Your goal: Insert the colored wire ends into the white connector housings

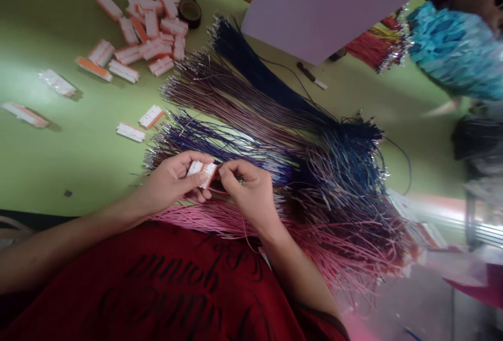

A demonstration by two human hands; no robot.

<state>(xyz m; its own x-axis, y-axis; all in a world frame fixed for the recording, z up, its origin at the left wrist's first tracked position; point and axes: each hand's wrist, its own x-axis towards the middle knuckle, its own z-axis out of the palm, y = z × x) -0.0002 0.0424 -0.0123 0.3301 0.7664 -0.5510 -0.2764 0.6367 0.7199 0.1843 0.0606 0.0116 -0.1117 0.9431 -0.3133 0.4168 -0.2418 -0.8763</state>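
Between the thumb and fingers of my left hand (173, 181) is a white and orange plastic connector housing (202, 173). My right hand (249, 186) pinches a thin wire against the housing's right side; the wire's tip is hidden by my fingers. Beneath both hands lie bundles of cut wires: pink wires (204, 220) closest to my body, blue wires (204, 134) just beyond, then brown wires (236, 108) and dark navy wires (267, 74). Metal terminals show at their left ends. Two more connector housings (131, 132) rest on the green table left of the wire ends.
A pile of connector housings (151, 32) sits at the back left beside a roll of black tape (190, 13). A small knife (312, 75) lies near a pale panel (314, 11). Turquoise plastic bundles (451, 47) and part of another person are at the right.
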